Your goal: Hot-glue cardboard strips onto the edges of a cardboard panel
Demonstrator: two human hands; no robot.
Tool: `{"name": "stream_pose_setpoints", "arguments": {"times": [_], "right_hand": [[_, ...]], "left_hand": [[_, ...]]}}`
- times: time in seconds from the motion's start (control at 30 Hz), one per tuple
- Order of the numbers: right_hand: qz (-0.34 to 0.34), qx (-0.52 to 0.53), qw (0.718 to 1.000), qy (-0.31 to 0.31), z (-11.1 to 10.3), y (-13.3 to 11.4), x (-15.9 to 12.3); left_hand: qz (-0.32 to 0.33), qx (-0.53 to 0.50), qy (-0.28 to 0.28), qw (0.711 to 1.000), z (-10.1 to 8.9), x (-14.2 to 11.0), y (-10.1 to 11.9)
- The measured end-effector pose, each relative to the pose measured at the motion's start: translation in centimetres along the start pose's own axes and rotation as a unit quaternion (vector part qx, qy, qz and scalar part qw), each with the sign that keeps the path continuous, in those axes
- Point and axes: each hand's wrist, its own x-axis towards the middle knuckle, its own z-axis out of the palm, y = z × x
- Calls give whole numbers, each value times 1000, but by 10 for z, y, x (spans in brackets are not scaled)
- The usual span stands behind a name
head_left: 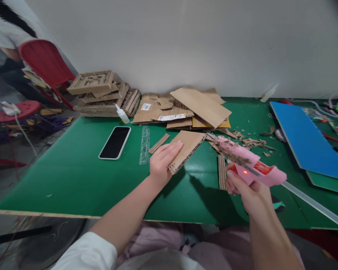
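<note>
My left hand (pixel 162 160) grips a rectangular piece of corrugated cardboard (pixel 187 144), tilted above the table with its fluted edge facing right. In my right hand (pixel 243 185) is a pink hot glue gun (pixel 242 159), its red light lit and a long glue stick (pixel 312 202) coming out of its back. The gun's metal nozzle (pixel 210 135) is at the far right corner of the cardboard; whether it touches I cannot tell. Bits of brown debris cling to the gun's barrel. Below the gun lies a ridged cardboard strip (pixel 222 172).
A phone (pixel 115 143), a clear ruler (pixel 144 145) and a small glue bottle (pixel 122 114) lie or stand to the left. Cardboard sheets (pixel 199 107) and stacked cardboard pieces (pixel 98 99) line the wall. A blue board (pixel 310 138) lies right. A person (pixel 9 37) is near a red chair (pixel 45 63).
</note>
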Motion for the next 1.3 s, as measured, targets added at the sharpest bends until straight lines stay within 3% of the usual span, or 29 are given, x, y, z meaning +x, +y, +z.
{"name": "stream_pose_setpoints", "arguments": {"times": [0.3,0.57,0.73,1.0,1.3], "right_hand": [[50,59,996,38,3,-9,3],[0,154,984,-87,-8,-15,-9],[4,77,992,-103,-5,-5,-15],[28,-11,987,-156,-1,6,-19],[-36,-71,971,-227,4,-6,-11]], "left_hand": [[5,0,19,1000,-1,0,1],[-12,0,27,1000,0,1,1],[-63,-8,24,998,1,1,3],[-61,1,21,998,0,1,1],[-70,0,28,997,4,-4,-2]]}}
